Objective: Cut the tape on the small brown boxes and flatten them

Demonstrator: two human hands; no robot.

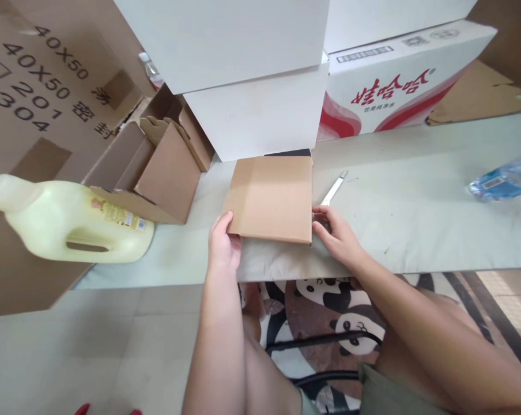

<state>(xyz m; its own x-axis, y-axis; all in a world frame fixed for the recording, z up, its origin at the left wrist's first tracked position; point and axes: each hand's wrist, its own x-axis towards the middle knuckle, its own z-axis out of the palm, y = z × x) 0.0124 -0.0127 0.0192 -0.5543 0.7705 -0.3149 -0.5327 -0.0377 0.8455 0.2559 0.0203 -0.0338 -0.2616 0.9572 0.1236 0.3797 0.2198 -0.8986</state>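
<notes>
A flat brown cardboard box (pixel 271 196) is between my hands near the front of the table. My left hand (pixel 225 242) grips its near left corner, thumb on the top face and the other fingers partly hidden below. At the right edge, my right hand (pixel 336 233) has its thumb and curled fingers against the side of the box. Just beyond those fingers lies a slim silver and white tool (pixel 333 189), like a box cutter, its near end hidden by the hand. Behind the box a dark flat thing (pixel 289 153) peeks out.
White cartons (pixel 256 115) and a red-printed carton (pixel 394 86) stand at the back. To the left are an open cardboard box (pixel 165 173), a pale yellow jug (pixel 70 222) and a large carton (pixel 36 75). A water bottle (pixel 502 178) lies at right on the cloth-covered table (pixel 416 219).
</notes>
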